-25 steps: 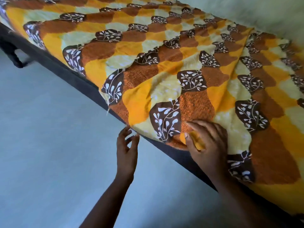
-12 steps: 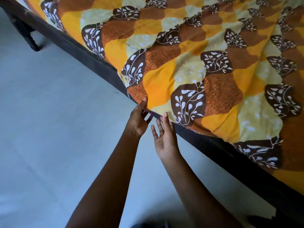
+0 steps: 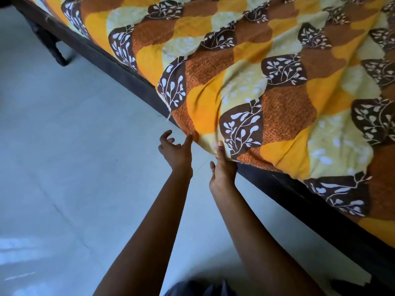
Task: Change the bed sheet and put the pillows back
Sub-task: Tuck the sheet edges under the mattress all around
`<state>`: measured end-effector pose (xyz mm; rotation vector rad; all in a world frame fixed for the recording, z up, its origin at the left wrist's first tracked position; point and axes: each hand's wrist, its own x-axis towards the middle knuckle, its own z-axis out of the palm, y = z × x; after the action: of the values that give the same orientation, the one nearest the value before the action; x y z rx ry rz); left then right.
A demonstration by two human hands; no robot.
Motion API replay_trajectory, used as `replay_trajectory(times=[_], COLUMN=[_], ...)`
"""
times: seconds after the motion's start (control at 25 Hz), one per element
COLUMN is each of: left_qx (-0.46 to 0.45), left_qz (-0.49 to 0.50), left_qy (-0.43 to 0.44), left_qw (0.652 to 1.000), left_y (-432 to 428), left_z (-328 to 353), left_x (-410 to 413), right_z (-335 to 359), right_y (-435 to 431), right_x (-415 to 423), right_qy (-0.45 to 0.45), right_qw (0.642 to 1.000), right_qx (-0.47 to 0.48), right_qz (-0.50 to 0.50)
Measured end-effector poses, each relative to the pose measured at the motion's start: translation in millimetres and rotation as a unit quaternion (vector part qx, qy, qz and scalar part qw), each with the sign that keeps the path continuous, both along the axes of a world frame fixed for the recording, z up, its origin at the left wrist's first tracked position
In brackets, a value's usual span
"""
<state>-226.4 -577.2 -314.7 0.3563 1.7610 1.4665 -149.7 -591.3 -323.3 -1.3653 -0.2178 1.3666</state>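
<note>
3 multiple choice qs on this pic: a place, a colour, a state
1. Where are the left hand and right hand? A on a pillow B at the edge of the sheet by the bed frame C on a wall
2. What colour are the sheet's leaf prints? A white B blue C red
3. How does the sheet lie? A spread out B balled up C folded in a stack
B: both touch the hanging edge. A: white leaves on brown. A: it lies open, wrinkled.
</note>
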Motion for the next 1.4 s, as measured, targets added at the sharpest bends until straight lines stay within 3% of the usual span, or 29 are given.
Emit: replay_trajectory(times=[0.04,0.08,0.16,0.24,0.4,0.64,0.92,1.12,1.2,1.28,1.4], left_qx=[0.044,0.1,0.133,0.107,0.11,0.108,0.136,0.147,0.129,0.08,0.055], left_qz=[0.007,-0.018,-0.097,-0.144,-0.15,-0.161,-0.152,-0.16,-0.169,-0.157,-0.056], left_qy=[0.045,-0.003,-0.239,-0.396,-0.475,-0.492,-0.508,-0.521,-0.493,-0.401,-0.336], left_qw=[0.998,0.995,0.957,0.9,0.86,0.849,0.837,0.825,0.844,0.899,0.939], left_y=[-3,-4,0,7,15,25,25,26,23,17,14], left_z=[7,20,43,55,53,44,40,46,44,39,30], left_x=[0,3,8,6,-3,4,7,8,7,2,-15], right_z=[0,2,6,8,8,10,32,47,45,45,43], right_y=[1,4,7,4,-14,-29,-37,10,10,-9,-34], right_x=[1,3,7,13,21,30,36,39,37,31,9], right_qy=[-0.031,-0.055,-0.073,-0.029,0.093,0.154,0.344,0.325,0.298,0.264,0.243], right_qw=[0.999,0.998,0.995,0.998,0.994,0.979,0.919,0.921,0.936,0.953,0.964], right_qx=[-0.021,-0.039,-0.063,-0.058,-0.005,0.015,0.158,0.175,0.143,0.101,0.094], right_qz=[0.003,0.006,-0.001,-0.026,-0.055,-0.135,-0.108,-0.122,-0.12,-0.111,-0.062])
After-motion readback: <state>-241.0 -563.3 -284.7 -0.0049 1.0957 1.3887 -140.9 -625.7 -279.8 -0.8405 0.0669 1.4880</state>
